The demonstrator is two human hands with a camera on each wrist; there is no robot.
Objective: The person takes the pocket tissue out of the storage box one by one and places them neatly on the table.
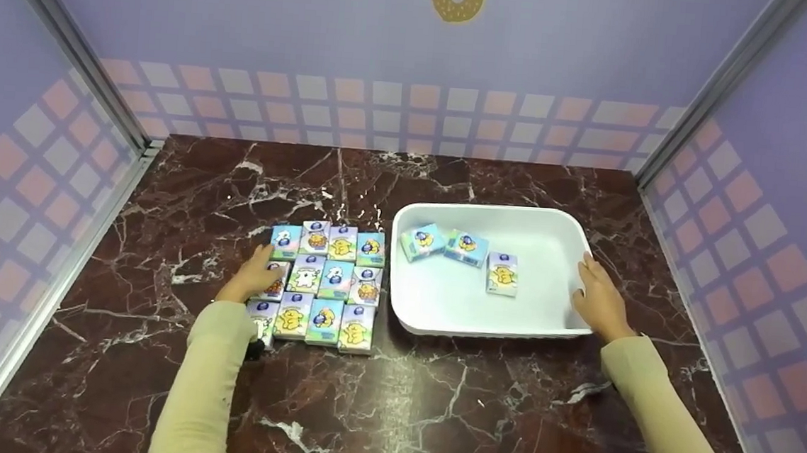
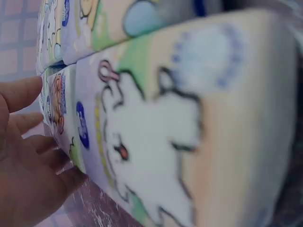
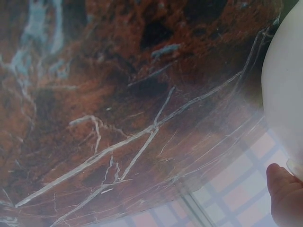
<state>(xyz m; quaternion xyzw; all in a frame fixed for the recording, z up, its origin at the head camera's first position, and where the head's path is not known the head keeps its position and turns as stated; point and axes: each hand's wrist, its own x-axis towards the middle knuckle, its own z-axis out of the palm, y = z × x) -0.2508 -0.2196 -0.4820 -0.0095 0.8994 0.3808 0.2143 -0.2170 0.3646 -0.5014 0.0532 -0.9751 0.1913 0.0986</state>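
Pocket tissue packs with cartoon animals lie in three rows on the table, several to a row. My left hand [image 1: 256, 276] is at the left edge of these rows, its fingers reaching along the end of a middle-row pack [image 1: 274, 288]. In the left wrist view, the thumb and fingers [image 2: 49, 144] are relaxed beside the packs, and a pack with a white character [image 2: 147, 137] fills the foreground. To the right, my right hand [image 1: 598, 302] grips the right rim of a white plastic tub [image 1: 454, 312]. Inside the tub lie a purple pack [image 1: 502, 275] and two bluish packs [image 1: 466, 248].
The dark red marble table [image 1: 426, 406] has white veins. A lilac wall with a checked band [image 1: 383, 111] closes off the back, with similar panels at both sides. A small black object [image 1: 255, 349] shows by the left wrist.
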